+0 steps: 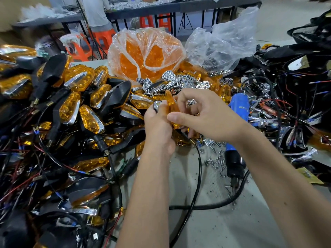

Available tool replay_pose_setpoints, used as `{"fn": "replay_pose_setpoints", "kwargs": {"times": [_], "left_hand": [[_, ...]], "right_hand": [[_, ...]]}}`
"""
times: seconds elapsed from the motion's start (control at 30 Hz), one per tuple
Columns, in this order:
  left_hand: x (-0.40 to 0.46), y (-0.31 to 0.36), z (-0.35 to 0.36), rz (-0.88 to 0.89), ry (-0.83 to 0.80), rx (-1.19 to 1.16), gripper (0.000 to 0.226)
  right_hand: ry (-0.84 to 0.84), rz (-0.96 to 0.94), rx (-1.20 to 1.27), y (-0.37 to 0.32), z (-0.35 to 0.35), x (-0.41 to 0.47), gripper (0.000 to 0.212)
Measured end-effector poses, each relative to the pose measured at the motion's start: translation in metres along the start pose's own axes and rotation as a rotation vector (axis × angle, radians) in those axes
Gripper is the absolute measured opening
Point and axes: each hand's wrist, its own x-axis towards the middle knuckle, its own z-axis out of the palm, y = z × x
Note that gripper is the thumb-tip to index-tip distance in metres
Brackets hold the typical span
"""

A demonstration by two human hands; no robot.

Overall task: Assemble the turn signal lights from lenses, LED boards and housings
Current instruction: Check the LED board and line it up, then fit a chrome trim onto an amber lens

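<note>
Both my hands meet at the table's middle over one turn signal light. My left hand (158, 127) grips its black housing from below, mostly hidden in the palm; a black cable (198, 169) trails from it toward me. My right hand (200, 113) pinches the amber lens (170, 102) standing on edge on the housing, thumb in front, fingers curled over the top. A bit of chrome LED reflector (158, 104) shows beside the lens.
Finished amber-and-black lights (86, 111) with tangled wires pile up on the left. A clear bag of amber lenses (143, 54) stands behind, chrome reflectors (179, 81) before it. A blue electric screwdriver (236, 133) and loose screws (216, 158) lie right. Black housings with wires (295, 77) fill the far right.
</note>
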Motion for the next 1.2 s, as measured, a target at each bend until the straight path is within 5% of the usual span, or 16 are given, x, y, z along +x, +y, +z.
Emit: {"fn": "replay_pose_setpoints", "kwargs": {"times": [0.2, 0.37, 0.53, 0.8, 1.2], "left_hand": [[-0.006, 0.005, 0.003, -0.033, -0.147, 0.056, 0.036], [-0.007, 0.003, 0.007, -0.151, -0.234, 0.053, 0.024], [-0.008, -0.003, 0.008, -0.331, -0.320, 0.031, 0.032], [-0.009, 0.000, 0.010, -0.408, -0.355, -0.039, 0.029], [-0.016, 0.005, 0.013, -0.512, -0.298, -0.166, 0.028]], "right_hand": [[-0.130, 0.094, 0.211, 0.006, -0.012, -0.003, 0.076], [0.000, 0.146, 0.235, 0.001, -0.023, -0.006, 0.048], [-0.042, 0.153, -0.052, 0.002, -0.021, -0.006, 0.042], [0.022, 0.275, -0.006, 0.005, -0.014, -0.005, 0.024], [0.087, 0.360, -0.143, -0.003, -0.009, -0.001, 0.025]]}}
